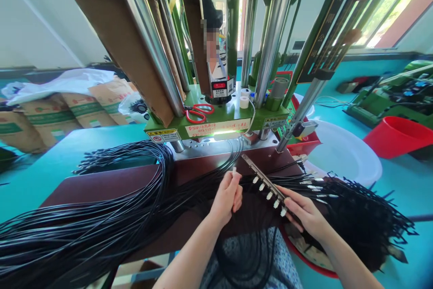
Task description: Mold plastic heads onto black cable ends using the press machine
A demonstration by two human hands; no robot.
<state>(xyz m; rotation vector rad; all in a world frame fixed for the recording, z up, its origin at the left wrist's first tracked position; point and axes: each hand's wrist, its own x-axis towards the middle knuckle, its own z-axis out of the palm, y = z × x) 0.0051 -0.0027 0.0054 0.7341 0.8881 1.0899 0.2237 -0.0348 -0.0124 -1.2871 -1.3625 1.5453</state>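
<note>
My left hand [227,195] is closed, thumb against fingers, on a black cable whose small white connector tip [234,170] sticks up above the thumb. To its right, my right hand [304,212] grips the near end of a long metal bar [260,173]. Several whitish connectors [269,195] stick out along the bar's lower-left side. The bar slants up and left toward the press, apart from my left hand. Black cables [243,253] hang in loops over my lap below both hands. Where my right fingers wrap under the bar is partly hidden.
A green press [216,115] with steel columns stands ahead, red-handled scissors [199,113] on its plate. Black cable bundles [101,212] cover the brown table [189,235] at left; another cable pile [365,217] lies right. A white tub [352,144] and red bucket [399,135] stand beyond.
</note>
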